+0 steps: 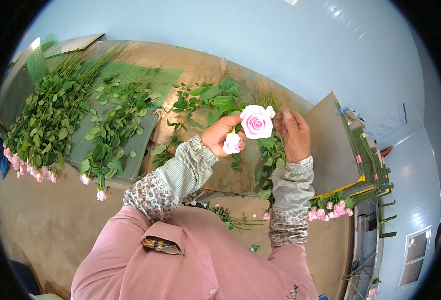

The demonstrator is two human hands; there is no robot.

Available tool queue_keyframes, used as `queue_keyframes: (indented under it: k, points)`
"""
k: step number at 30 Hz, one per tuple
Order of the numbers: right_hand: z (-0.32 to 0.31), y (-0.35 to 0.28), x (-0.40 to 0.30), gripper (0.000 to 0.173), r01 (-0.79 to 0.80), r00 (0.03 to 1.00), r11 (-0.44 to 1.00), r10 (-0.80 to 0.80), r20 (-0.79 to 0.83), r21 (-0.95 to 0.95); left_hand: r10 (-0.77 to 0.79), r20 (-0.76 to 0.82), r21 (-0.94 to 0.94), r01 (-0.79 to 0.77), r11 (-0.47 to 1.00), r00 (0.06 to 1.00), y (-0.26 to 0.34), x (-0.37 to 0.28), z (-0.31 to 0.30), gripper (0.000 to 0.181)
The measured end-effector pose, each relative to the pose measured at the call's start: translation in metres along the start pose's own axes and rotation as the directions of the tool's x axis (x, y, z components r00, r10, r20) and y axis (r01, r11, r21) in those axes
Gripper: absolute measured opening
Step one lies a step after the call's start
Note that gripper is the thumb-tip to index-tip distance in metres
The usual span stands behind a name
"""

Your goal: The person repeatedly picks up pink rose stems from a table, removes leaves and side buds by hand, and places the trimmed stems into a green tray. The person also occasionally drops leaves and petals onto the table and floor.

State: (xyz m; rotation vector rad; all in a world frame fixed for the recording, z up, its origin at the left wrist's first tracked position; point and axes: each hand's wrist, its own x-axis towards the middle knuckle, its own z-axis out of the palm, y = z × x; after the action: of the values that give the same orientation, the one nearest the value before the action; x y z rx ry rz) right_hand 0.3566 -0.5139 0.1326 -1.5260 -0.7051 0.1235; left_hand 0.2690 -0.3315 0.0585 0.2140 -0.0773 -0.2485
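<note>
My left hand [222,137] grips a stem just beneath a wide-blown pink rose [258,123]. A smaller pink rose [231,143] pokes out below the fingers of that hand. Beyond it spread green rose leaves [226,102], apparently on the same stem. On the other side of the large bloom is my right hand [295,131], fingers raised and bent close to a small pale bud [270,111]. Whether those fingertips pinch anything is hidden. Under the right forearm lie more leafy stems [268,165] on the worktable [220,180].
Many long-stemmed roses [48,116] are heaped at the far left, blooms hanging over the table edge. A smaller bunch [111,138] lies beside them on a dark green board [143,150]. Green mesh [138,78] covers the table's back. An upright panel [331,146] stands right, with roses [331,210] below.
</note>
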Motion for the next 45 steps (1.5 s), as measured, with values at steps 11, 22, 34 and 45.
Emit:
queue_keyframes:
  k: [11, 22, 34, 45]
  points:
    - [0.02, -0.033, -0.003, 0.025, -0.004, 0.971, 0.995, 0.028, 0.239, -0.098, 0.019, 0.078, 0.063, -0.024, 0.998, 0.997, -0.004, 0.005, 0.002, 0.023]
    - [0.045, 0.027, -0.014, 0.018, -0.089, 0.996, 0.864, 0.089, 0.022, 0.495, 0.027, 0.221, -0.064, -0.013, 0.998, 0.975, -0.005, 0.014, -0.02, 0.028]
    - [0.026, 0.018, -0.022, 0.017, 0.39, 0.916, 0.903, -0.401, -0.028, -0.179, -0.071, 0.067, 0.137, 0.062, 0.989, 0.995, -0.005, 0.014, -0.015, 0.027]
    - [-0.029, -0.061, -0.066, 0.027, 0.334, 0.757, 0.328, -0.652, -0.044, 0.883, -0.054, 0.05, 0.052, 0.051, 0.997, 0.997, -0.003, 0.013, -0.019, 0.032]
